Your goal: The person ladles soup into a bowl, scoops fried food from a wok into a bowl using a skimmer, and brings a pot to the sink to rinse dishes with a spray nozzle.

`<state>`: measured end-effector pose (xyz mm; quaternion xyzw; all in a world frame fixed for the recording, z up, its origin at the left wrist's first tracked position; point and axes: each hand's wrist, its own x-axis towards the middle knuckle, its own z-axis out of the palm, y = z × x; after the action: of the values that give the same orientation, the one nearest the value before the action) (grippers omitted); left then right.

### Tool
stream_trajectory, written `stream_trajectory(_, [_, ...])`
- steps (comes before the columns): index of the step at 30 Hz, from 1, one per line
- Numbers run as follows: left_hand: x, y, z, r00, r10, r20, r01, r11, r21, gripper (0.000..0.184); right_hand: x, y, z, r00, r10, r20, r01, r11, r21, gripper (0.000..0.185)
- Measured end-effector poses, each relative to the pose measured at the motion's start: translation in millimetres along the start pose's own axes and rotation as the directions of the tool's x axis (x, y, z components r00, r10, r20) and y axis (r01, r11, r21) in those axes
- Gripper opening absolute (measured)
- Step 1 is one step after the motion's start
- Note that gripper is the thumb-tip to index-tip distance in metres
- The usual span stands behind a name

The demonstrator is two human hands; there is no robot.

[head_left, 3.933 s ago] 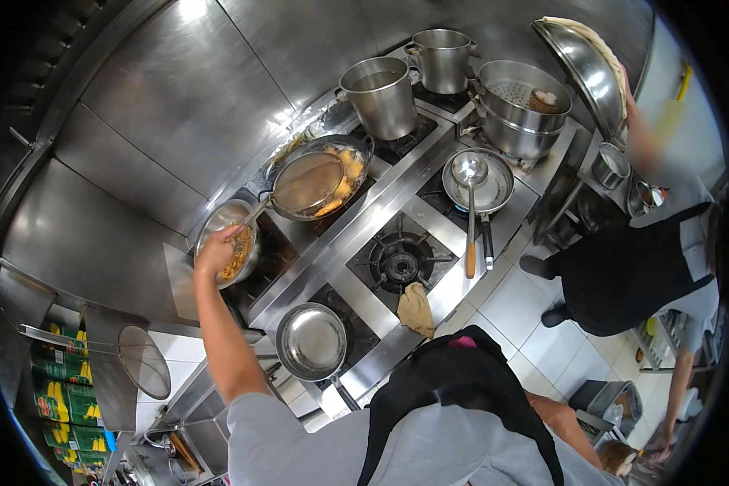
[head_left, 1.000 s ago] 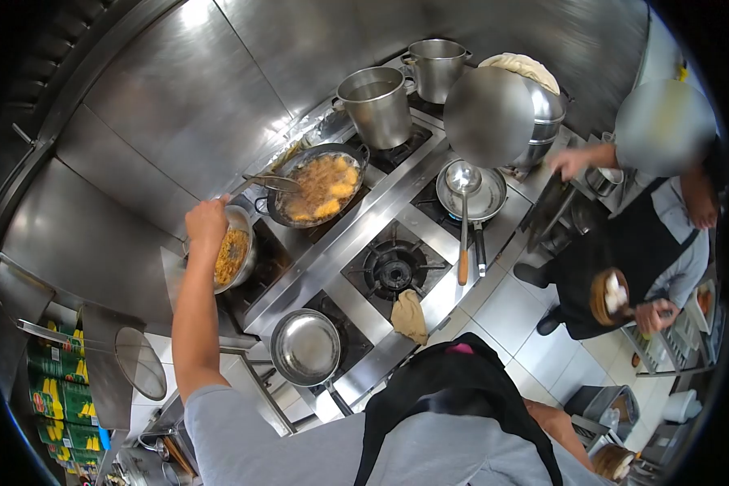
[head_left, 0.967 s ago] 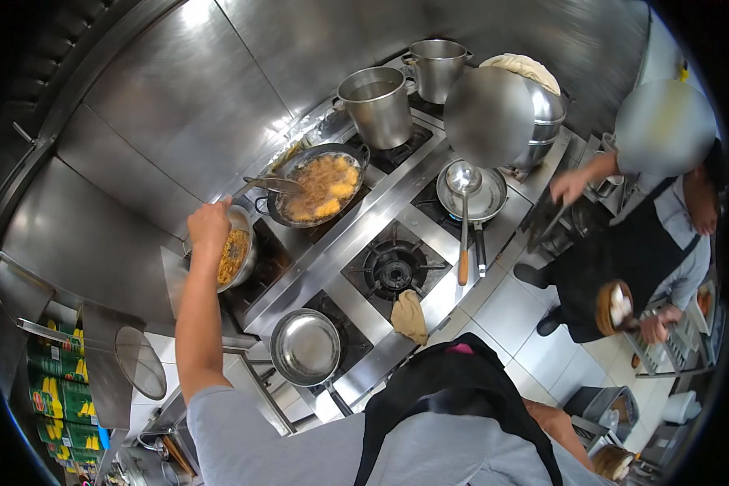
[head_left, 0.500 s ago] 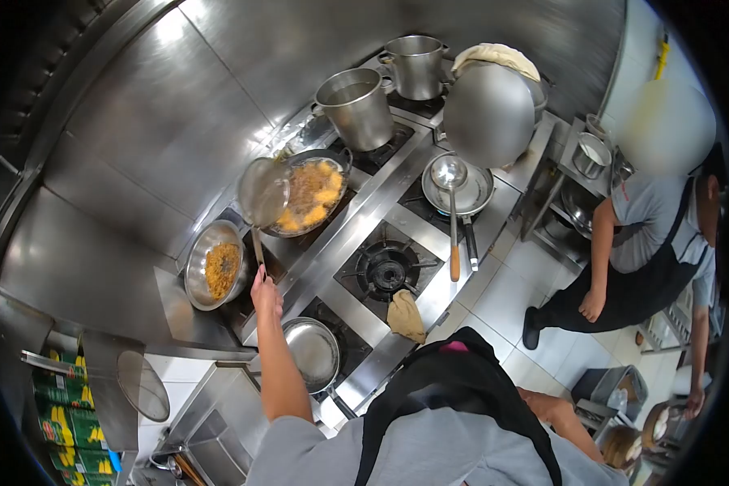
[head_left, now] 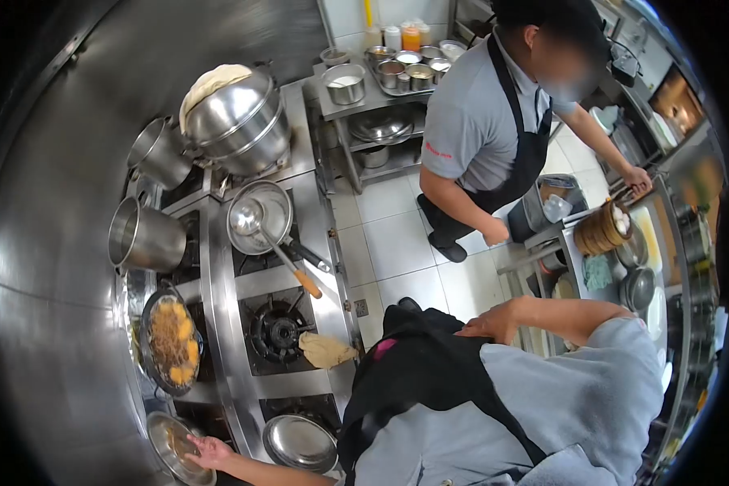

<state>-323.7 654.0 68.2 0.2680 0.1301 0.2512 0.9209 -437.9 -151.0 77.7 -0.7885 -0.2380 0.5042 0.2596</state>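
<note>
My left hand is at the right rim of a metal bowl at the lower left, closed round the strainer's handle, which is mostly hidden. The mesh of the strainer appears over the bowl, its outline hard to make out. Above the bowl, a dark wok holds frying golden pieces in foaming oil. My right hand rests against the black apron at my waist, fingers laid on the cloth, holding nothing visible.
Pots, a lidded steamer, a pan with a ladle, a burner, a cloth and another pan occupy the stove. A co-worker stands at the upper right, near a bamboo steamer on a side counter.
The view has swung right. My left hand and the strainer have left the wok's edge for the bowl. My right hand has come into view. The co-worker's bamboo steamer now stands on the counter.
</note>
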Motion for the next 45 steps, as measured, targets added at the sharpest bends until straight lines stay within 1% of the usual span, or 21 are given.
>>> stream_trajectory(1, [-4.5,-16.1,15.3,1.000,-0.014,0.010,0.014,1.000,0.002,0.061,-4.5,7.9,4.8,1.000,0.006,-0.012,-0.006,1.000,0.012,0.114])
stream_trajectory(3, [-11.6,-50.6,45.9,0.891,-0.123,0.437,0.138,0.990,-0.002,0.079,-17.5,27.2,8.9,0.996,-0.064,-0.055,0.072,0.984,0.162,0.115])
stream_trajectory(4, [-22.4,-79.7,75.0,0.847,-0.165,0.505,0.151,0.986,0.070,0.076,-23.8,34.4,5.4,0.996,-0.058,-0.068,0.069,0.982,0.174,0.115])
stream_trajectory(6, [-52.3,-151.4,136.3,0.931,-0.246,0.269,0.224,0.968,0.111,0.075,-39.7,49.6,1.4,0.959,0.280,0.037,-0.260,0.822,0.506,0.112])
stream_trajectory(7, [-72.1,-194.5,166.2,0.880,-0.340,0.332,0.291,0.938,0.188,0.071,-35.7,74.0,12.1,0.907,0.422,0.015,-0.325,0.675,0.663,0.102])
stream_trajectory(9, [-107.2,-273.8,207.3,0.773,-0.534,0.341,0.354,0.811,0.467,0.061,-9.9,146.6,53.6,0.786,0.611,-0.093,-0.327,0.539,0.776,0.092])
stream_trajectory(12, [-149.8,-378.0,244.9,0.647,-0.750,0.136,0.319,0.429,0.845,0.049,31.3,208.4,107.2,0.634,0.773,0.013,-0.374,0.292,0.880,0.084])
stream_trajectory(15, [-170.3,-463.0,261.8,0.427,-0.890,0.162,0.023,0.190,0.981,0.047,59.0,210.3,125.9,0.661,0.684,0.310,-0.357,-0.077,0.931,0.073])
stream_trajectory(16, [-178.6,-485.1,273.7,0.345,-0.927,0.146,-0.040,0.141,0.989,0.047,101.8,256.9,183.2,0.876,0.476,-0.079,-0.088,0.318,0.944,0.068])
stream_trajectory(17, [-192.0,-525.8,291.6,0.253,-0.965,0.076,-0.222,0.019,0.975,0.050,146.7,295.8,227.2,0.767,0.422,-0.484,0.369,0.326,0.870,0.060])
stream_trajectory(19, [-190.7,-573.7,280.9,0.154,-0.982,0.107,-0.442,0.029,0.897,0.051,151.3,300.5,232.2,0.796,0.457,-0.397,0.466,-0.042,0.884,0.061])
stream_trajectory(21, [-191.0,-622.0,265.0,-0.012,-0.992,0.122,-0.635,0.102,0.765,0.051,70.9,235.1,155.7,0.835,0.523,-0.173,0.347,-0.255,0.903,0.048])
stream_trajectory(23, [-194.1,-661.0,260.6,-0.057,-0.996,0.068,-0.639,0.089,0.764,0.051,138.5,317.1,210.6,0.868,0.473,-0.152,0.357,-0.379,0.854,0.061])
stream_trajectory(25, [-204.7,-694.7,269.6,-0.145,-0.989,-0.011,-0.629,0.083,0.773,0.050,89.4,289.7,153.5,0.816,0.578,0.023,0.265,-0.408,0.874,0.067])
stream_trajectory(28, [-186.7,-762.2,248.1,-0.211,-0.967,-0.145,-0.546,-0.006,0.838,0.047,46.6,253.2,81.0,0.797,0.604,0.019,0.256,-0.366,0.895,0.064])
stream_trajectory(30, [-179.2,-802.8,248.5,-0.149,-0.938,-0.313,-0.582,-0.173,0.795,0.045,52.7,247.7,74.1,0.797,0.601,0.056,0.179,-0.325,0.929,0.057])
stream_trajectory(32, [-163.4,-853.8,236.7,-0.144,-0.922,-0.360,-0.549,-0.228,0.804,0.039,72.1,247.9,111.4,0.766,0.632,-0.115,0.431,-0.373,0.822,0.055])
stream_trajectory(34, [-122.8,-926.5,196.7,-0.266,-0.878,-0.397,-0.470,-0.241,0.849,0.033,106.4,266.6,96.5,0.752,0.592,-0.289,0.583,-0.394,0.710,0.053])
stream_trajectory(37, [-97.4,-983.0,203.9,-0.063,-0.838,-0.543,-0.167,-0.527,0.833,0.036,116.2,267.0,62.1,0.744,0.651,-0.153,0.589,-0.529,0.612,0.053])
stream_trajectory(40, [-58.0,-1061.7,206.0,0.111,-0.858,-0.502,0.056,-0.499,0.865,0.047,113.5,264.9,22.8,0.698,0.715,0.039,0.591,-0.606,0.533,0.053])
stream_trajectory(45, [12.2,-1192.8,217.0,0.390,-0.826,-0.407,0.409,-0.240,0.880,0.055,131.1,257.9,-8.4,0.663,0.723,0.193,0.626,-0.677,0.387,0.052])
